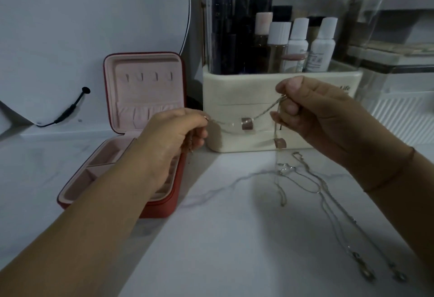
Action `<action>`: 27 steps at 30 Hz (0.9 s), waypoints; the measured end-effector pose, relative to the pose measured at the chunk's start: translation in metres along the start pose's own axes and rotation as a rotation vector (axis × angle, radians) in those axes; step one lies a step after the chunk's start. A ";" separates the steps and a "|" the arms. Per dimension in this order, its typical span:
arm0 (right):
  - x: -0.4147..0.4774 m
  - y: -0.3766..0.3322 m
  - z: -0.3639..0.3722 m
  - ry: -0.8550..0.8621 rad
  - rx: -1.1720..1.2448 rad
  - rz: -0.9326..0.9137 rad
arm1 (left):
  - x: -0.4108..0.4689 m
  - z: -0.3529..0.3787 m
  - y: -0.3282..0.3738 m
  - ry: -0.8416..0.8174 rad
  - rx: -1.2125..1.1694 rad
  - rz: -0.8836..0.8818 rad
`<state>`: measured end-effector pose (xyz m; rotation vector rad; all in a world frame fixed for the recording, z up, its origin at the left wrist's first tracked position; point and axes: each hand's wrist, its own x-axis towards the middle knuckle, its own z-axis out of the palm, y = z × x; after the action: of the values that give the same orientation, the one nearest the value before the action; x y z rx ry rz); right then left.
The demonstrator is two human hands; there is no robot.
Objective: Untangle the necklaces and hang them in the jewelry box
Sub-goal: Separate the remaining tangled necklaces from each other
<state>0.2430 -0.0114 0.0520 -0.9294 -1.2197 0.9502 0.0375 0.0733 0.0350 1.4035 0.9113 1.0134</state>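
Observation:
A thin silver necklace chain (265,114) stretches in the air between my two hands. My left hand (178,132) pinches one end above the open jewelry box. My right hand (312,113) pinches the chain higher up, to the right. From it more chain (277,155) hangs down, with a small pinkish cube pendant (280,143) on it. The tangle's lower part (305,179) lies on the marble table. The red jewelry box (117,179) stands open at the left, with a pink lining and a row of hooks (149,77) in its upright lid.
A cream cosmetics organiser (237,94) filled with bottles and dark tubes stands right behind my hands. A round mirror (94,15) with a black cable leans at the back left. Clear plastic containers (399,80) stand at the right. Long chains (352,238) trail toward the near right table edge.

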 end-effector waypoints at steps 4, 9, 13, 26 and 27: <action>-0.003 0.001 0.006 -0.080 -0.109 -0.026 | -0.008 0.007 -0.005 -0.093 0.146 0.070; -0.006 0.008 0.016 -0.148 -0.335 -0.027 | -0.020 0.020 -0.005 -0.317 0.007 0.060; -0.006 0.016 0.022 -0.161 -0.403 -0.028 | -0.024 0.026 -0.009 -0.372 -0.022 0.017; -0.005 0.018 0.023 -0.147 -0.396 0.019 | -0.023 0.029 -0.015 -0.363 -0.041 -0.040; -0.005 0.019 0.023 -0.157 -0.376 0.028 | -0.022 0.029 -0.015 -0.372 -0.052 -0.052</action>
<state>0.2182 -0.0082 0.0353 -1.1852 -1.5564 0.8418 0.0576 0.0440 0.0176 1.4550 0.6378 0.6995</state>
